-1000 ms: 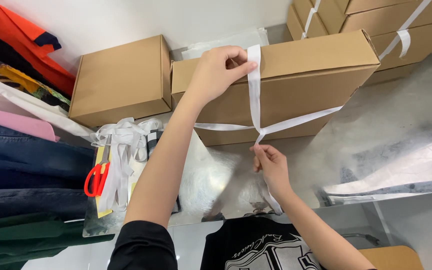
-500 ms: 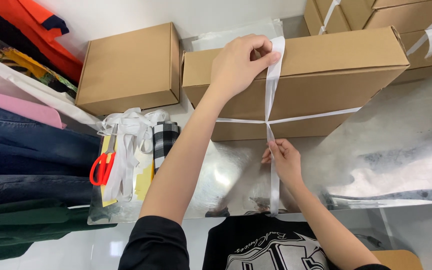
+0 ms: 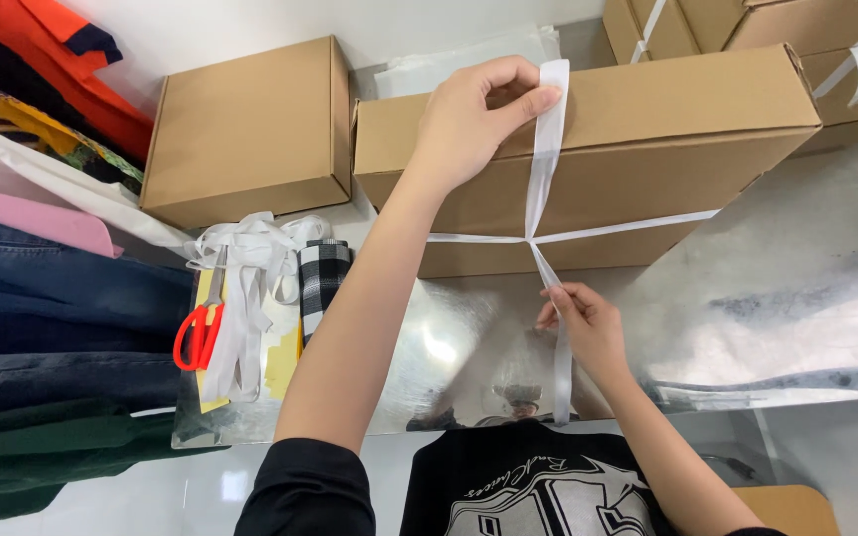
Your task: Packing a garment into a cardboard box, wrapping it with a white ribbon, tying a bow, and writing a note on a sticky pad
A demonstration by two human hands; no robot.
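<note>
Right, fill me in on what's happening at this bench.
A person is tying a white ribbon around a long cardboard box on a shiny metal table. The left hand pins the ribbon on the box's top edge, while the right hand pulls the loose end down below the front face, where the bands cross. A second plain box sits to the left, with red-handled scissors and spare ribbon beside folded clothes.

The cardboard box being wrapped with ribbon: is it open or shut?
Shut. The cardboard box has its lid flat and flush, with white ribbon crossing its front, held by the left hand.
</note>
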